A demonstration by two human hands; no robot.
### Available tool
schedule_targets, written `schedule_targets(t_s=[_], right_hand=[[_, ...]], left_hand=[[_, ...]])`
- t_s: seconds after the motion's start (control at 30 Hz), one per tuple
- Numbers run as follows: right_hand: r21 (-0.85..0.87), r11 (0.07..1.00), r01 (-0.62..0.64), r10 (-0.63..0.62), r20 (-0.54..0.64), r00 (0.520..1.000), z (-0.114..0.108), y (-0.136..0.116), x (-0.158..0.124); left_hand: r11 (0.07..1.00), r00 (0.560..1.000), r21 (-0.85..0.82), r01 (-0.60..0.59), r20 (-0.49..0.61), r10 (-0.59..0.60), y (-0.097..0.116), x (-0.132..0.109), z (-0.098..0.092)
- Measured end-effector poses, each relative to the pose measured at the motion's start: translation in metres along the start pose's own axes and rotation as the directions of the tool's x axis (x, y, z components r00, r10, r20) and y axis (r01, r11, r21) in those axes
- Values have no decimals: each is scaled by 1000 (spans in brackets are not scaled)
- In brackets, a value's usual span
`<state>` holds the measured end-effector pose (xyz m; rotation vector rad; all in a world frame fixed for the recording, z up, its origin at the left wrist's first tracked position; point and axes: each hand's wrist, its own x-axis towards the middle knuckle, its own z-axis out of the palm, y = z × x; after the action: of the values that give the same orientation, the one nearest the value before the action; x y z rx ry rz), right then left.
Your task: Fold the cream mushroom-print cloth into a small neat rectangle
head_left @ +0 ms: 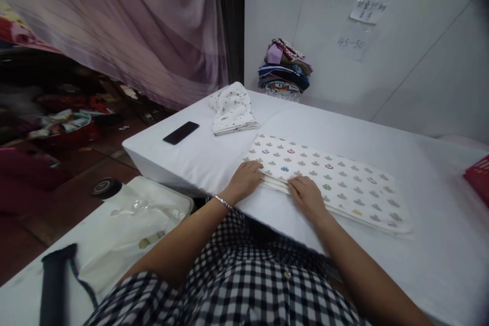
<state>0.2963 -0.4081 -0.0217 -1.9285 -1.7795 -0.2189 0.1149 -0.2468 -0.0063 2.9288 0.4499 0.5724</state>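
A long folded white cloth (346, 183) lies flat on the table in several layers. Grey mouse-head shapes cover it, with a few in blue, red, green and yellow. My left hand (246, 179) is closed on its near left corner, fingers on top; a silver bracelet circles that wrist. Along the same near edge, a little to the right, my right hand (306, 196) grips the layers with bent fingers. Both thumbs are partly hidden. Farther back on the left sits another folded white cloth (235, 109) with a small dark print, its upper part loosely bunched.
A black phone (181, 133) lies near the left edge of the white table (431, 183). Folded clothes (284, 69) are stacked against the wall. A red basket (477, 175) stands far right. Lower left, a white surface (23, 295) bears a plastic bag (130, 224).
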Motion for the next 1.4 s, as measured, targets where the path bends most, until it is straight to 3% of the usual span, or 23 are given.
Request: schedule_targets(t_s=[0.33,0.6,0.83,1.07,1.4], right_hand=[[-9,999,31,-31,1,1000,0,-3,-2],[-39,998,54,-52,48,998,0,-7,-1],[-27,997,72,-72,0,997,3,-7,0],[-49,994,101,-99,41,994,6,-5,-1],[-62,992,107,-102,84,991,1,-9,-2]], left_hand=[[998,995,46,-39,-85,43,-5,-8,12],[999,994,33,-34,-104,37,-6,-14,9],[998,996,-20,-59,-72,57,-4,-14,4],[997,996,-37,-64,-62,62,-1,-10,3],[997,997,-45,-59,38,61,-2,-5,3]])
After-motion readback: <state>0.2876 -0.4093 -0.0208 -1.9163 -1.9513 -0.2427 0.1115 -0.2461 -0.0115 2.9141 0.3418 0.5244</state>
